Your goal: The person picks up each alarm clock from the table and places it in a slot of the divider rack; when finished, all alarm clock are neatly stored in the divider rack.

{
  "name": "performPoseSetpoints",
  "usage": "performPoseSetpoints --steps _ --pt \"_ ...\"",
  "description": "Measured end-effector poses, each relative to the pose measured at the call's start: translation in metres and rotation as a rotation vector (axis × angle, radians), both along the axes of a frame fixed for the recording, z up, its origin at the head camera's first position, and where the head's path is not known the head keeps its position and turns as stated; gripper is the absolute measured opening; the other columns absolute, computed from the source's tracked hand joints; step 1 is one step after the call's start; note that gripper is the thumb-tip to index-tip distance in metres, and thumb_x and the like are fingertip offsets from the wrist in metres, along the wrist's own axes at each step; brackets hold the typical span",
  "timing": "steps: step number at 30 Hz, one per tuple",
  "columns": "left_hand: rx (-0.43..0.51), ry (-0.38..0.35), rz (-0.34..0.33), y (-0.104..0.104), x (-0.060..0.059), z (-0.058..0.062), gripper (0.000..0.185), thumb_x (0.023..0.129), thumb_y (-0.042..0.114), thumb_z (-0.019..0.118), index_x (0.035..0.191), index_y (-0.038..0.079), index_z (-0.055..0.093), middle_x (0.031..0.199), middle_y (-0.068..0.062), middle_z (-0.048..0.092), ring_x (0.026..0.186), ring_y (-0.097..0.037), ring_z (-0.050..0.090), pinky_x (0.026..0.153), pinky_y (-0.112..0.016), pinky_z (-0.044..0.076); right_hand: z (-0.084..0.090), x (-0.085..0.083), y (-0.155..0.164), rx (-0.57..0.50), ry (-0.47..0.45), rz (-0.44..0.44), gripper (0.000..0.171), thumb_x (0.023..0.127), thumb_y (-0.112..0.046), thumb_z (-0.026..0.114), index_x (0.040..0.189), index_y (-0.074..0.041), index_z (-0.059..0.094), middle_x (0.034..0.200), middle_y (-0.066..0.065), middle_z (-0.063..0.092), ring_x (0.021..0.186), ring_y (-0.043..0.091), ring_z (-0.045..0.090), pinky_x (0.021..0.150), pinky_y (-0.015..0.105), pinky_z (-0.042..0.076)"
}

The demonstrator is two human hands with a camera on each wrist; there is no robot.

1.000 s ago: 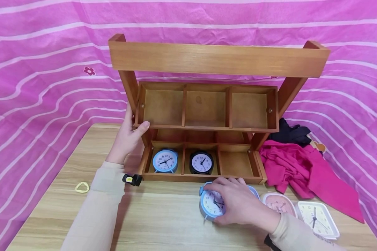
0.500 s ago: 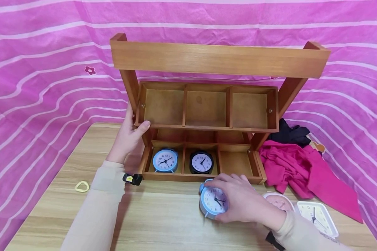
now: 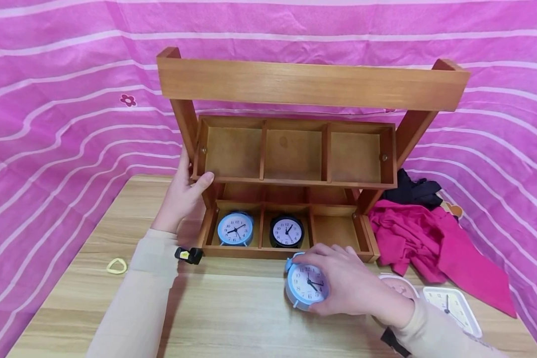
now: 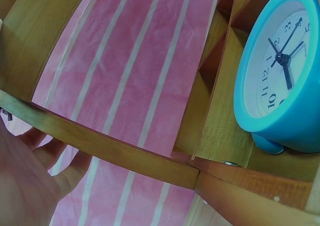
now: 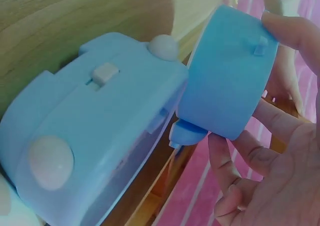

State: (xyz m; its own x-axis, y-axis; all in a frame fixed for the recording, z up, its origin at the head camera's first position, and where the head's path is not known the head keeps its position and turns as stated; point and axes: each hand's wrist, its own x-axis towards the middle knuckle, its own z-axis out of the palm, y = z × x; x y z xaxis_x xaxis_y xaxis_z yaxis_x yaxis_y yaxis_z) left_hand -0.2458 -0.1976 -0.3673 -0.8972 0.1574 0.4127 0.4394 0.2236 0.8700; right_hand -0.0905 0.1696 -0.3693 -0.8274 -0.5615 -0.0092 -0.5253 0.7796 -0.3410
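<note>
A wooden shelf (image 3: 311, 87) with two rows of compartments stands on the table. In the lower row a blue round clock (image 3: 235, 229) sits in the left compartment and a black one (image 3: 287, 232) in the middle; the right compartment (image 3: 335, 232) holds nothing. My left hand (image 3: 192, 180) grips the shelf's left post, thumb on the upper tray's corner. My right hand (image 3: 330, 281) holds a light-blue round clock (image 3: 307, 287) just above the table, in front of the shelf. In the right wrist view my fingers curl round that clock's back (image 5: 230, 75), above a larger blue clock (image 5: 95, 146).
A pink clock (image 3: 398, 285) and a white square clock (image 3: 452, 308) lie at the front right. Pink cloth (image 3: 429, 243) and black cloth (image 3: 413, 189) are heaped right of the shelf. A yellow ring (image 3: 117, 267) and a small black item (image 3: 188, 255) lie at the left.
My right hand has raised the light-blue clock a little and carried it slightly right, toward the shelf. The left hand and the shelf have not moved.
</note>
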Motion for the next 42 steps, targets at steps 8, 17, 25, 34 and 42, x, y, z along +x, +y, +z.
performPoseSetpoints --steps 8,17,25,34,42 --pt "-0.001 0.008 0.002 0.0 -0.002 -0.001 0.091 0.102 0.023 0.067 0.166 0.046 0.007 0.171 0.0 0.024 0.146 -0.039 0.04 0.11 -0.068 0.04 0.01 -0.004 0.007 -0.018 0.033 -0.031 0.083 0.061 -0.043 0.097 0.138 -0.031 0.067 0.127 -0.011 0.063 0.111 0.021 0.059 0.084 0.039 0.042" --pt "-0.007 0.003 0.015 0.0 -0.001 0.0 0.091 0.102 0.025 0.068 0.166 0.047 0.008 0.17 0.001 0.025 0.146 -0.039 0.041 0.11 -0.067 0.041 0.012 -0.015 0.02 -0.029 0.028 -0.06 0.083 0.063 -0.037 0.097 0.139 -0.027 0.067 0.128 -0.007 0.064 0.115 0.023 0.057 0.089 0.043 0.051" --pt "-0.01 -0.004 0.022 0.0 -0.001 0.0 0.091 0.102 0.027 0.068 0.166 0.048 0.008 0.17 0.001 0.025 0.147 -0.037 0.04 0.11 -0.067 0.041 0.011 -0.029 0.03 -0.085 0.038 -0.036 0.082 0.063 -0.027 0.098 0.139 -0.021 0.067 0.128 -0.002 0.064 0.116 0.025 0.056 0.089 0.042 0.053" --pt "-0.003 0.013 0.018 0.002 -0.002 -0.003 0.09 0.102 0.027 0.068 0.166 0.047 0.009 0.169 0.001 0.027 0.146 -0.036 0.042 0.109 -0.069 0.041 0.015 -0.044 0.041 -0.064 0.043 -0.066 0.084 0.064 -0.022 0.099 0.141 -0.018 0.066 0.131 0.004 0.064 0.12 0.031 0.055 0.094 0.052 0.053" --pt "0.009 -0.012 0.019 0.001 -0.001 -0.002 0.09 0.102 0.026 0.068 0.165 0.049 0.008 0.17 0.003 0.024 0.147 -0.037 0.039 0.11 -0.068 0.04 0.018 -0.058 0.05 -0.066 0.041 -0.085 0.085 0.065 -0.023 0.099 0.142 -0.015 0.065 0.133 0.009 0.063 0.12 0.034 0.053 0.093 0.052 0.052"
